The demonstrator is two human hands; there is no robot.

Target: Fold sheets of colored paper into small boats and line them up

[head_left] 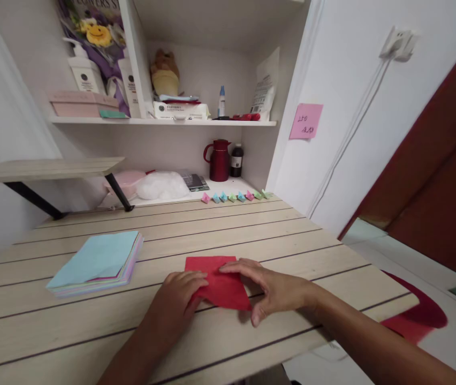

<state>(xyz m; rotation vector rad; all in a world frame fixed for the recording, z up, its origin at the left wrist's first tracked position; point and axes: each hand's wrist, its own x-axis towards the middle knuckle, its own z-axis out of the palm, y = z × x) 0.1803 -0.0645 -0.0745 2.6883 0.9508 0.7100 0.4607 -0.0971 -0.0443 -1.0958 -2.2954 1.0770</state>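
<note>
While flat, red paper [222,286] diagonal, corner near-right.

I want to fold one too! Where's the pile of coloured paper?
In the head view, the pile of coloured paper lies on the wooden table, left of the red paper and the left hand.
</note>
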